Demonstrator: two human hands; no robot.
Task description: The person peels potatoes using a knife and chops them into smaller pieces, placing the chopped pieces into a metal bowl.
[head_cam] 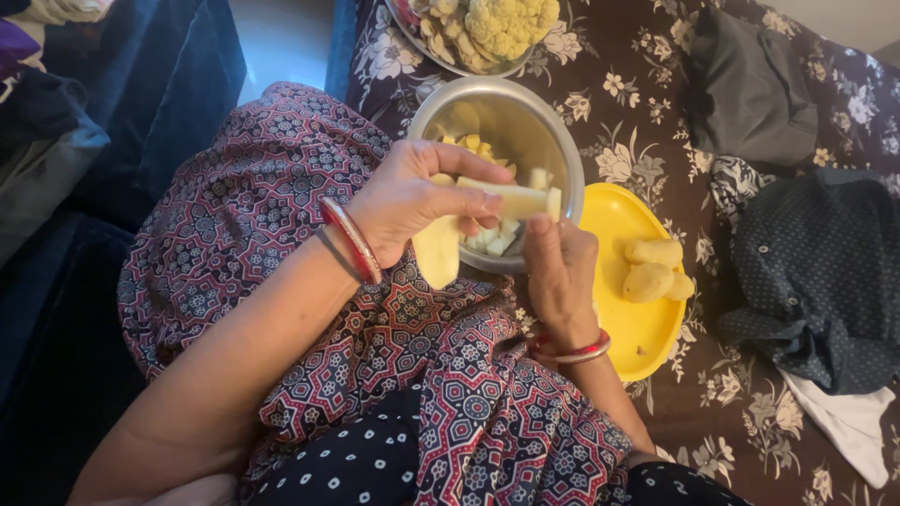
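1. My left hand grips a peeled potato over the steel bowl.
2. My right hand closes at its tip; any blade is hidden.
3. Step: cutting pieces; the next cut needs a steady grip.

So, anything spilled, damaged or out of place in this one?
Nothing stands out. The left hand holds peeled potato pieces over the steel bowl, the right hand works beside it. Cut chunks sit inside the bowl, and three peeled potatoes lie on the yellow plate.
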